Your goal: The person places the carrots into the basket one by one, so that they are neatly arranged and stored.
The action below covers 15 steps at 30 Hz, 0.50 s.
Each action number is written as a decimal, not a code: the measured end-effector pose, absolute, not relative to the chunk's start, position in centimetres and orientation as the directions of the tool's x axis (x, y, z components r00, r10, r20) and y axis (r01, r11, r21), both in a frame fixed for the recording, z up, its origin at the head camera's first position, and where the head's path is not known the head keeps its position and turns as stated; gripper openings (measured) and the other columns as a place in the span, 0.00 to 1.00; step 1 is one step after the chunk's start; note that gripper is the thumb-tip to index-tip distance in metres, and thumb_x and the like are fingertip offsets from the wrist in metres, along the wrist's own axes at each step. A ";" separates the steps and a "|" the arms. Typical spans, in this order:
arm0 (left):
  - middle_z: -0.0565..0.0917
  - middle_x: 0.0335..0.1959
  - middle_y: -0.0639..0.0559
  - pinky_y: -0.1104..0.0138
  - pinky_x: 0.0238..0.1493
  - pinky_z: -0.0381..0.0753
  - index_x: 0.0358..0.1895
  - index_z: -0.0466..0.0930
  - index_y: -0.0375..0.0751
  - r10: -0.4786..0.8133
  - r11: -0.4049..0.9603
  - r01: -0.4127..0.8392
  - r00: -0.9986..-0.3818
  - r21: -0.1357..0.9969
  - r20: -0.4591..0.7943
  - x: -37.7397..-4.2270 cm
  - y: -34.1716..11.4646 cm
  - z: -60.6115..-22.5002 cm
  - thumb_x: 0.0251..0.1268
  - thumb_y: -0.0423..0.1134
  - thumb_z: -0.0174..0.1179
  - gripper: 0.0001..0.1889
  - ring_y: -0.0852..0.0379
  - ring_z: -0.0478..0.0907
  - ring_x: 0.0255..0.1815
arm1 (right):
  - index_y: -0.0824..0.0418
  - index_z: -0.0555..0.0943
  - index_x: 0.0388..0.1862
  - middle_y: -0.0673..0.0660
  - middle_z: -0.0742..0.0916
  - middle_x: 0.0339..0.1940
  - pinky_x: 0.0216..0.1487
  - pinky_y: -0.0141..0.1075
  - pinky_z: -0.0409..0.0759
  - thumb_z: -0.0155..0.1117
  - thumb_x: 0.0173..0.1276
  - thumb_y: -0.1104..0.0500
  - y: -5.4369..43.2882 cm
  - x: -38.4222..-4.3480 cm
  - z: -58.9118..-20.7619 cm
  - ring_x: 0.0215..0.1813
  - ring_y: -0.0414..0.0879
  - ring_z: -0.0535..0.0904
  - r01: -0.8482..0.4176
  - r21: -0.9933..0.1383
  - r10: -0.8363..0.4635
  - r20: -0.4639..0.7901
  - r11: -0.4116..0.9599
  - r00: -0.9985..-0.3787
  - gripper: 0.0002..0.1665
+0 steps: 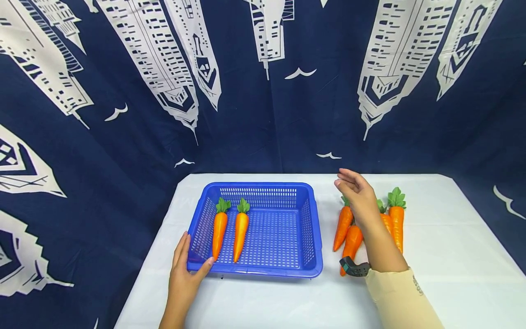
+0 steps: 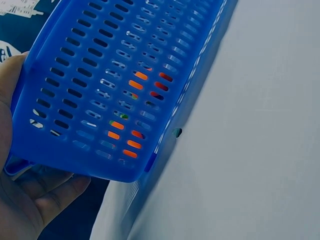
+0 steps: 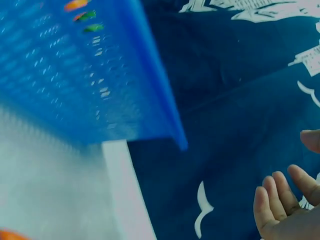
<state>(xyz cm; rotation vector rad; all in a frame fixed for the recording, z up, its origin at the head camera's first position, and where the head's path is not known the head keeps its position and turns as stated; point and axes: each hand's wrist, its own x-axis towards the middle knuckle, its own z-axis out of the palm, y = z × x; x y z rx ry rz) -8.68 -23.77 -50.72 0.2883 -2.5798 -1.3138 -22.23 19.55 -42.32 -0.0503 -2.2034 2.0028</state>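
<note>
A blue perforated plastic basket [image 1: 271,269] stands on the white table, with two toy carrots, one [image 1: 219,228] left of the other [image 1: 241,228], lying in its left half. My left hand [image 1: 185,269] holds the basket's near left corner, thumb at the front rim and fingers along the left side. In the head view, my right hand [image 1: 358,194] is raised over a group of several carrots [image 1: 343,224] right of the basket, and my forearm partly hides them. Its fingers [image 3: 282,192] are loosely extended with nothing held.
A white cloth covers the table [image 1: 444,256]. Behind it hangs a dark blue curtain [image 1: 271,119] with white building and bird prints. A dark wrist strap [image 1: 355,267] sits on my right wrist.
</note>
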 end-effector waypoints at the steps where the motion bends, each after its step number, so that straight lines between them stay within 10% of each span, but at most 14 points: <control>1: 0.51 0.84 0.55 0.39 0.79 0.54 0.82 0.52 0.52 -0.278 0.577 -0.069 -0.953 0.814 0.116 -8.7 -23.8 -50.7 0.60 0.48 0.73 0.50 0.42 0.50 0.84 | 0.56 0.71 0.73 0.40 0.81 0.56 0.56 0.15 0.75 0.66 0.73 0.50 19.8 -22.2 -42.5 0.57 0.30 0.78 -0.071 -0.992 0.150 0.086 0.103 -0.985 0.33; 8: 0.51 0.84 0.55 0.39 0.79 0.53 0.82 0.52 0.51 -0.272 0.567 -0.066 -0.956 0.821 0.110 -8.7 -23.8 -50.6 0.60 0.48 0.73 0.50 0.42 0.49 0.84 | 0.51 0.66 0.78 0.56 0.75 0.74 0.79 0.41 0.67 0.62 0.74 0.45 21.8 -21.7 -43.5 0.73 0.45 0.71 0.052 -0.984 0.236 -0.011 0.170 -0.972 0.37; 15: 0.51 0.84 0.54 0.39 0.79 0.53 0.82 0.52 0.51 -0.270 0.563 -0.068 -0.957 0.824 0.105 -8.7 -23.7 -50.4 0.60 0.50 0.73 0.50 0.41 0.50 0.84 | 0.52 0.62 0.80 0.62 0.68 0.80 0.79 0.54 0.64 0.59 0.76 0.47 23.5 -21.6 -45.0 0.80 0.58 0.62 0.109 -0.970 0.262 -0.050 0.216 -0.964 0.37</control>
